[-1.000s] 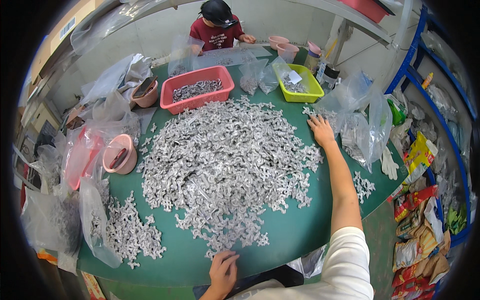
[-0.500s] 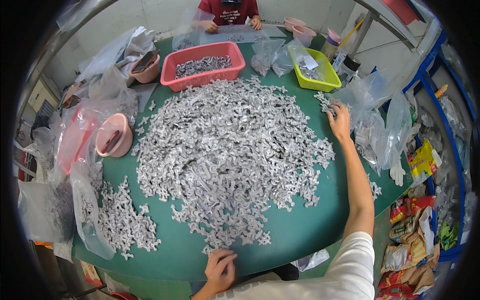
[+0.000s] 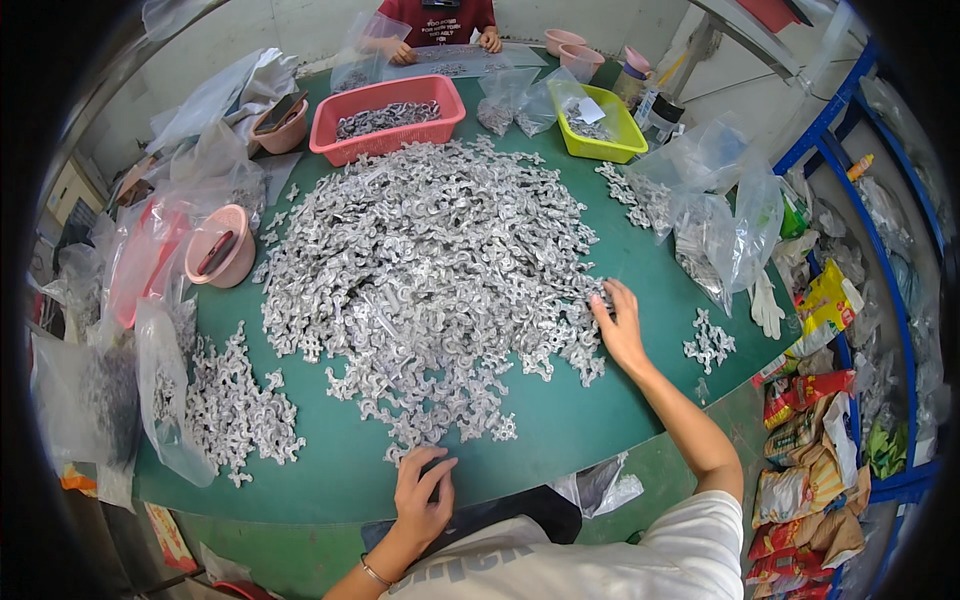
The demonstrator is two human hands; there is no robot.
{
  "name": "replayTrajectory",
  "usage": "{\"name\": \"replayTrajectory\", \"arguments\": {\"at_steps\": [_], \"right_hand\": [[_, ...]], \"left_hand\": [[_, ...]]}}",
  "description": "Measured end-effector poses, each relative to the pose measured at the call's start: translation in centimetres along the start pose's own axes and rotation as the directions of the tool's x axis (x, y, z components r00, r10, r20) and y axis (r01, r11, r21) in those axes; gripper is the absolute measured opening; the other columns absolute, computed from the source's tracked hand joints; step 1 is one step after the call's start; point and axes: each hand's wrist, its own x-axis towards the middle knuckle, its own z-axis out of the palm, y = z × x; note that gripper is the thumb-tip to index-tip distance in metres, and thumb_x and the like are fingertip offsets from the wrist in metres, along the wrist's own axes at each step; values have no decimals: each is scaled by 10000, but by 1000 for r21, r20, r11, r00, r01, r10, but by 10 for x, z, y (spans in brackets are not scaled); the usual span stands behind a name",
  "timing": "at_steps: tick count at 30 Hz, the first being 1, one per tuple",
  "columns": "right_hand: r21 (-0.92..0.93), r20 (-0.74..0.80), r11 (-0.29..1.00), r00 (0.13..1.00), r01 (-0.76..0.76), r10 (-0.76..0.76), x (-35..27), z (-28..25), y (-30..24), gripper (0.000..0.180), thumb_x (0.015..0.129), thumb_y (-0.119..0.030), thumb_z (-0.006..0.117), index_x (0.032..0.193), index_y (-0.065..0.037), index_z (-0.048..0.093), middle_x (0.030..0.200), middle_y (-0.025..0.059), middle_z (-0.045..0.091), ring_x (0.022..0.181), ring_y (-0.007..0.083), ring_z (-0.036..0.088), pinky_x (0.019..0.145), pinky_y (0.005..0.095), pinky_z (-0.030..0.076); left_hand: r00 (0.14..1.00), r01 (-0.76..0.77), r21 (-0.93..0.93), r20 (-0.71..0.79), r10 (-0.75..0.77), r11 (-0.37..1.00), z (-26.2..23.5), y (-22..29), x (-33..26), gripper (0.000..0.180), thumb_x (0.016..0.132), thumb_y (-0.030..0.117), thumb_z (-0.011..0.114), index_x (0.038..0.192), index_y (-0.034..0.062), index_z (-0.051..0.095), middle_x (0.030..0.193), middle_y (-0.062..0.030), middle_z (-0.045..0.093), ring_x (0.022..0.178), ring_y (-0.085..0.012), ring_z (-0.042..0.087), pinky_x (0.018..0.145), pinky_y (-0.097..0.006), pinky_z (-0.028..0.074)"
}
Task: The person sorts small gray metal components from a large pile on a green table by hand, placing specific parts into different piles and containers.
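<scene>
At the far side, I see several short lines of white print across the chest of a dark red shirt (image 3: 440,30). At the near side, a white shirt (image 3: 480,563) carries large grey lettering, only partly visible. On the right, a yellow bag (image 3: 828,300) and, nearer, a red bag (image 3: 808,393) have printing too small for me to read.

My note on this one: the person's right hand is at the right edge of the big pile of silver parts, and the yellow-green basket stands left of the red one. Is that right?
Not quite: the head view shows the yellow-green basket standing right of the red basket. The right hand is at the right edge of the big pile of silver parts.
</scene>
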Motion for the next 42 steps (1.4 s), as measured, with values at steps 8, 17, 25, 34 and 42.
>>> {"name": "replayTrajectory", "arguments": {"at_steps": [8,17,25,34,42], "right_hand": [[18,37,993,992,-117,117,-73,10,-67,509,822,-305,560,1206,3,430,1325,233,270,1236,387,212,1014,461,190],[111,91,978,982,-178,168,-127,28,-125,749,761,-277,614,1310,42,218,1392,224,133,1267,396,109,1025,488,74],[266,47,953,990,-142,134,-136,53,-173,778,749,-214,624,1336,27,174,1385,255,111,1252,418,128,1022,501,81],[24,270,902,866,430,-420,-121,45,-186,527,749,-80,573,1238,-22,384,1310,189,309,1196,357,298,992,488,191],[146,4,859,868,491,-497,-107,34,-180,247,667,-53,686,901,-23,609,1061,148,536,934,319,539,759,365,464]], "left_hand": [[941,-90,218,338,11,972,9,16,17,439,713,88,646,1135,88,525,1286,-148,379,1197,-383,316,966,-517,280],[926,-139,429,376,-36,893,18,0,21,375,759,98,590,1128,92,522,1347,-126,311,1245,-368,258,980,-581,210],[991,40,298,113,-77,954,2,-3,12,414,744,31,605,1141,62,491,1337,-189,301,1261,-375,255,1004,-554,171],[960,220,282,106,-259,934,-8,-11,0,551,762,31,594,1261,37,360,1377,-233,182,1275,-429,173,1007,-552,176],[963,227,256,87,-256,940,-14,-13,0,527,770,72,604,1251,48,389,1364,-214,212,1267,-423,192,1000,-568,179]]}}
